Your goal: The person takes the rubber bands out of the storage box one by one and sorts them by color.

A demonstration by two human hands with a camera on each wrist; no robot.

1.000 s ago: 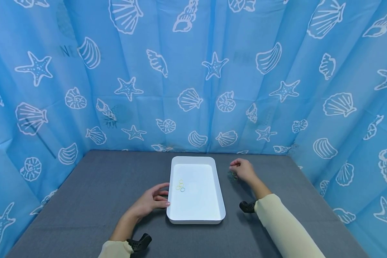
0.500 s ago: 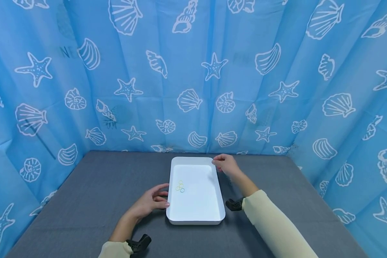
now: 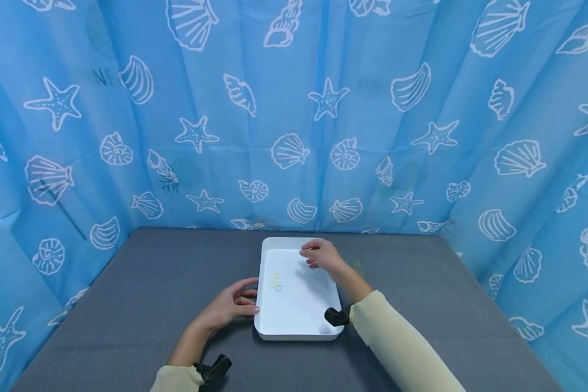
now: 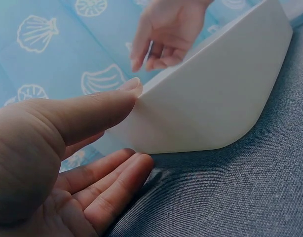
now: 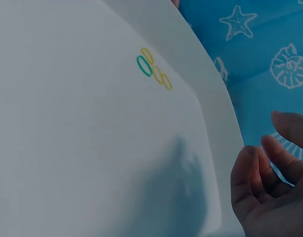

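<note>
A shallow white tray (image 3: 301,313) stands in the middle of the table. My left hand (image 3: 232,302) is at its left side, thumb tip (image 4: 134,89) at the rim and relaxed fingers low by the wall. Inside the tray's left half lies a cluster of several small thin rings like rubber bands (image 3: 275,281), yellow ones (image 5: 158,74) and a green one (image 5: 144,65). My right hand (image 3: 322,256) hovers over the tray's far right part, its fingers bent and its shadow on the tray floor. Whether it pinches a ring, I cannot tell.
More thin yellowish rings (image 3: 357,267) lie on the grey table (image 3: 421,316) just right of the tray, partly behind my right forearm. A blue curtain (image 3: 294,179) with white shell and starfish drawings closes off the back and sides.
My right hand has travelled left from the rings on the table, past the tray's right rim, to above the tray. My left hand and the rings in the tray stay as they were.
</note>
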